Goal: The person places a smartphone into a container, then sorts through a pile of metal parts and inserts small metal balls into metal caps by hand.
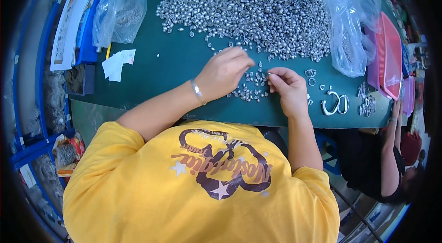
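Note:
A large heap of small silver oval metal pieces (pixel 248 8) covers the far part of the green table (pixel 161 72). Nearer me lies a smaller cluster of the same pieces (pixel 251 93), between my two hands. My left hand (pixel 224 73), with a silver bracelet at its wrist, hovers over the near fringe of the heap, fingers curled together; whatever is in them is hidden. Just right of the cluster, my right hand (pixel 289 90) has thumb and forefinger pinched on a tiny metal piece, of which only a bit shows at the fingertips.
Larger silver rings (pixel 335 103) and smaller metal parts (pixel 367 105) lie to the right. Clear plastic bags (pixel 345 26) and a pink basket (pixel 389 54) stand beyond. At left are paper slips (pixel 118 64) and another bag (pixel 120 13). Another person's arm (pixel 391 151) reaches in at far right.

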`<state>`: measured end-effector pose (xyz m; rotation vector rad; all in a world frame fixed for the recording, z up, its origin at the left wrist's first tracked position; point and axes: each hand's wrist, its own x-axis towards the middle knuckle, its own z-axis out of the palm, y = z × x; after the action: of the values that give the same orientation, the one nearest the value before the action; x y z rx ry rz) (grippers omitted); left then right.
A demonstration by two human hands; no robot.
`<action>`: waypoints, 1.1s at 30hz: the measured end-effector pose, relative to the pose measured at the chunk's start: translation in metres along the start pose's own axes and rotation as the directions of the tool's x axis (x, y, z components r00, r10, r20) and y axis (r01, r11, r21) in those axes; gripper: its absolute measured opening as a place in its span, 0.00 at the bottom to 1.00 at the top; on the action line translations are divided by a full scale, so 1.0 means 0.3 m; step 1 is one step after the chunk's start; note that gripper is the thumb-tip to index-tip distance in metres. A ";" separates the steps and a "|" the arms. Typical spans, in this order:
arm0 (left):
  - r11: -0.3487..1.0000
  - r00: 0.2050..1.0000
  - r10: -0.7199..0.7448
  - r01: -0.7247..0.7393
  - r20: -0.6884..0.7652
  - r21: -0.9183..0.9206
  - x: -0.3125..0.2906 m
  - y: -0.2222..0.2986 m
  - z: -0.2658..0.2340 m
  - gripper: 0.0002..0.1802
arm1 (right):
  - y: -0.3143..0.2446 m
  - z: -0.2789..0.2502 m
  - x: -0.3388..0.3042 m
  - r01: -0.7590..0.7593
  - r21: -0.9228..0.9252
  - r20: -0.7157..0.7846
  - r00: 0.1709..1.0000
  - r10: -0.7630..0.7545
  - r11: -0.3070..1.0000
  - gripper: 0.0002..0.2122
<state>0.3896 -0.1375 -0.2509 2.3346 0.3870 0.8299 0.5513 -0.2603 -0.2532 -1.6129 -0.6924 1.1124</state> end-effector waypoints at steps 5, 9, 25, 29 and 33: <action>0.993 0.978 -0.018 -0.006 0.209 0.116 0.074 -0.034 0.099 0.04 | 0.023 -0.019 -0.032 -0.134 0.520 0.084 0.991 0.105 0.844 0.06; 0.989 0.966 -0.051 0.013 0.254 0.148 0.094 -0.053 0.119 0.00 | 0.027 -0.027 -0.054 -0.123 0.587 0.076 0.992 0.096 0.800 0.06; 0.999 0.973 -0.015 0.006 0.230 0.041 0.063 -0.033 0.066 0.07 | -0.015 -0.074 -0.048 0.382 -0.698 -0.052 0.817 -0.575 0.606 0.05; 0.994 0.968 0.031 -0.056 0.248 0.094 0.057 -0.050 0.064 0.07 | -0.012 -0.041 -0.047 0.467 -0.664 0.078 0.820 -0.567 0.584 0.05; 0.997 0.972 -0.041 0.023 0.232 0.078 0.075 -0.045 0.036 0.06 | 0.022 -0.029 -0.036 0.448 -0.699 0.084 0.826 -0.558 0.557 0.05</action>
<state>0.4128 -0.1218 -0.2556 2.4547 0.3579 0.5242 0.5543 -0.2754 -0.2553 -1.8909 -1.4999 0.2699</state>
